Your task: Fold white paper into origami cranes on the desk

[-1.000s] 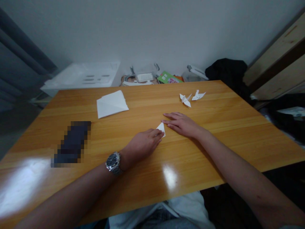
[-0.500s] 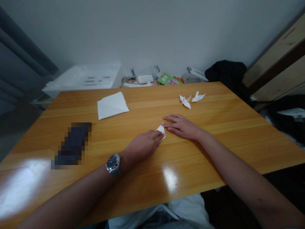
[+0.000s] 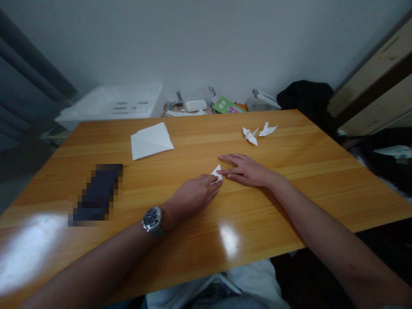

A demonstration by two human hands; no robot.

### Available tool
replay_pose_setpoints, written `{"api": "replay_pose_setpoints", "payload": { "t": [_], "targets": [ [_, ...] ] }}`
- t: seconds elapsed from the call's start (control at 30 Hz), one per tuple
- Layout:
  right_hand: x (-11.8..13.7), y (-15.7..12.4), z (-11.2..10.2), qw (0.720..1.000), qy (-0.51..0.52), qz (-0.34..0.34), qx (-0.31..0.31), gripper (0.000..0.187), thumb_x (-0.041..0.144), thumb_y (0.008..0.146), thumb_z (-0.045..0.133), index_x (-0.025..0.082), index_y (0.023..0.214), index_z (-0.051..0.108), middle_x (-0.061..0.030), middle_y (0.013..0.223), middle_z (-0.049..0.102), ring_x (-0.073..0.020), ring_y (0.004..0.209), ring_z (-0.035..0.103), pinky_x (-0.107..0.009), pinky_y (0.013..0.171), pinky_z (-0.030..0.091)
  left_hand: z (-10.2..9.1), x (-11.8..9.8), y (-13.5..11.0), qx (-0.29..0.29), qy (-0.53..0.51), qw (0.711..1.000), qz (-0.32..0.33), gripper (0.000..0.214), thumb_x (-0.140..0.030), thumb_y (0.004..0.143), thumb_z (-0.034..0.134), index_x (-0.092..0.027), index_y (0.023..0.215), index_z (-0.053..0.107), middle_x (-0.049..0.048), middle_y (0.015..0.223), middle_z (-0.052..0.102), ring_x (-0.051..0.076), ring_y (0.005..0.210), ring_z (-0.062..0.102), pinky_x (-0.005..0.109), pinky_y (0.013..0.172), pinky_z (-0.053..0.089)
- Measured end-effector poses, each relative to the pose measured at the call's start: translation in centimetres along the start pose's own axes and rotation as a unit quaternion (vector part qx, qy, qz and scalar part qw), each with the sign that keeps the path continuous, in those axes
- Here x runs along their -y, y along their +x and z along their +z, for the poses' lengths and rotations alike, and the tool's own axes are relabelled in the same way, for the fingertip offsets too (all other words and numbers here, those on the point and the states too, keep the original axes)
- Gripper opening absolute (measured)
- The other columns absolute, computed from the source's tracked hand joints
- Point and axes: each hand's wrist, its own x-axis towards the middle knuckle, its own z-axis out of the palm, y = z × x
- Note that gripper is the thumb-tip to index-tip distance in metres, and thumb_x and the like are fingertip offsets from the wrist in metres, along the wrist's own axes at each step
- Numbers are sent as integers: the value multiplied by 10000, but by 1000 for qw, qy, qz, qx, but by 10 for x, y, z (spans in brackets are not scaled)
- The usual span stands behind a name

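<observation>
A small folded piece of white paper (image 3: 216, 174) lies near the middle of the wooden table (image 3: 289, 189). My left hand (image 3: 193, 195), with a watch on its wrist, rests on the table with its fingers pinched on the paper's left side. My right hand (image 3: 246, 169) lies flat beside it, fingers stretched out, with the fingertips pressing the paper's right edge. Most of the paper is hidden under my fingers.
Two finished white paper cranes (image 3: 257, 132) sit at the back right of the table. A stack of white paper sheets (image 3: 150, 140) lies back left, and a dark blurred flat object (image 3: 95, 194) lies nearer on the left. Clutter and a black bag (image 3: 305, 96) stand behind the table.
Less of the paper shows now, and one corner has lifted. My right fingertips have slid slightly left onto it. My left hand has barely moved.
</observation>
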Motion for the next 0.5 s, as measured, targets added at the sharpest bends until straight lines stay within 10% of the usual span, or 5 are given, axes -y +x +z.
{"api": "replay_pose_setpoints", "payload": {
  "t": [0.5],
  "targets": [
    [-4,5,11,995,-63,71,-19,441,415,1074,370,373,1501,474,-26,1630,374,-271,1428,435,-518,1165,372,0,0,1,-2,-12,1000,-6,362,-251,1062,376,-167,1358,568,106,1305,639,222,1177,615,362,1001,534]
  ]
}}
